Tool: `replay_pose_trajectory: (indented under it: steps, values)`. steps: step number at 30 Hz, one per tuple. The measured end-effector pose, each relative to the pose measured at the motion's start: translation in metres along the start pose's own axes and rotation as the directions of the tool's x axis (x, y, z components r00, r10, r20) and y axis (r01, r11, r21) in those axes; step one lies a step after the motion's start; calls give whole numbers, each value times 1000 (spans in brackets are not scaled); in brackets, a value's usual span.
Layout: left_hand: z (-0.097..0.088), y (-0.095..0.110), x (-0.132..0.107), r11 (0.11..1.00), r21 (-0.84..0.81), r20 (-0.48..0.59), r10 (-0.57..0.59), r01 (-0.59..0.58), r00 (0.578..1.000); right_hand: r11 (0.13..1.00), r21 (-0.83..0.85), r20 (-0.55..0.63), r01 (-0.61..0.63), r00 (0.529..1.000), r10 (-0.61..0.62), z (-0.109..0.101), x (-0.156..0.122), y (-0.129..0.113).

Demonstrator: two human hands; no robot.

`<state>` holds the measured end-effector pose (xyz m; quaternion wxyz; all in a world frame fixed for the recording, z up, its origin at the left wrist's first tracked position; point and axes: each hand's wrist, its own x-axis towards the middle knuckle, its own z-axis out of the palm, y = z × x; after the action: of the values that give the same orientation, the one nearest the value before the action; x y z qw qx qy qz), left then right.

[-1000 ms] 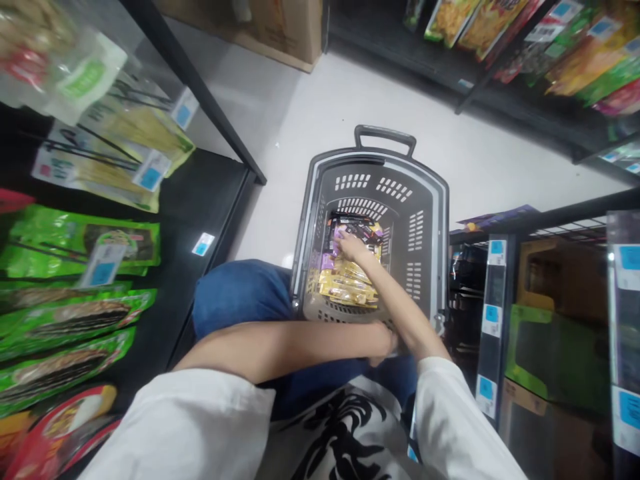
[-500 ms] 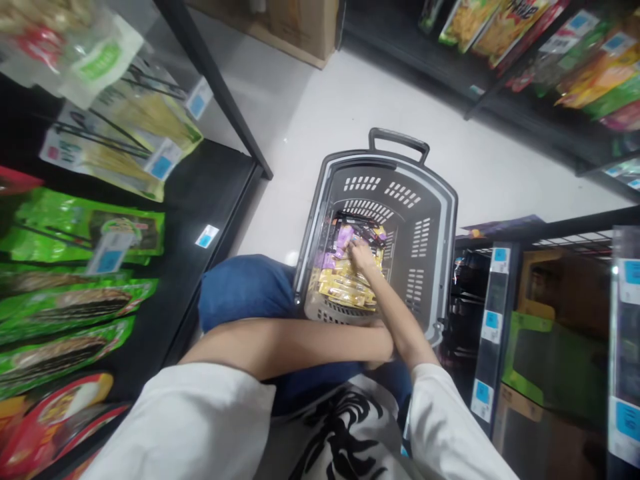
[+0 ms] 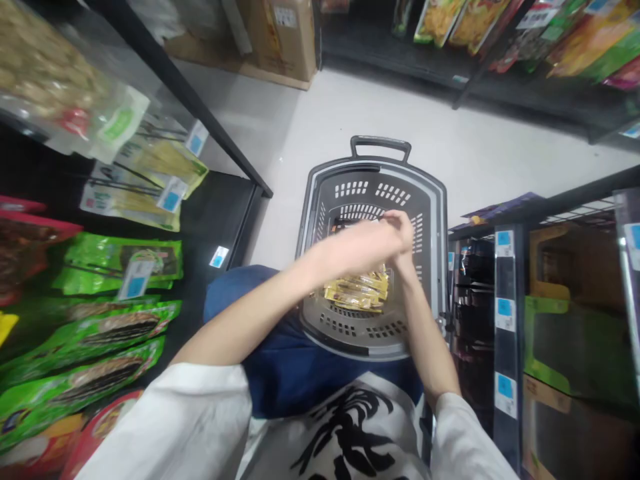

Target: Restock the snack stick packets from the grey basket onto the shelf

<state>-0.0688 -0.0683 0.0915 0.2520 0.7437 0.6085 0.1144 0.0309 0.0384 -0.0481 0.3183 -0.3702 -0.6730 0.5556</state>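
A grey shopping basket (image 3: 441, 260) with a black handle stands on the floor before my knees. Yellow shiny packets (image 3: 355, 293) lie inside at its bottom, and my left forearm covers the packets farther in. My left hand (image 3: 381, 239) reaches across above the basket and is blurred, its fingers not readable. It meets my right hand (image 3: 405, 230) over the right half of the basket, and the two overlap. The fingers of my right hand are curled in against the left hand; whatever they may hold is hidden.
Shelving with hanging green snack packs (image 3: 125, 260) runs along the left. At the right stands a rack with price tags (image 3: 505, 313) and a purple packet (image 3: 505, 207) on top. A cardboard box (image 3: 287, 43) and a shelf of bagged food (image 3: 437, 23) are farther back.
My right hand has risen from the packets toward the basket's right side. My left arm has swung from near my lap up across the basket to meet it. The view has shifted slightly.
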Motion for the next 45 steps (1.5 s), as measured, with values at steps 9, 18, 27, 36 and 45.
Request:
replay_pose_trajectory:
  steps: [9,18,27,36,45]
  values:
    - [-29,-58,-9,985,43,-327,170,-165,930,695,672,-12,-257,934,357,-32,9,-19]
    - [-25,-31,17,912,-306,-491,94,-273,866,856,466,22,-226,969,244,-30,0,-26]
    - [-22,-37,19,494,-868,-358,-553,-50,753,934,352,120,-62,993,20,-28,-15,-55]
    - [-27,-33,23,278,-959,-227,-654,-50,722,910,397,67,-122,992,103,-28,-16,-49]
    - [-30,-32,23,253,-967,-169,-688,16,706,913,403,27,-68,998,62,-28,-16,-44]
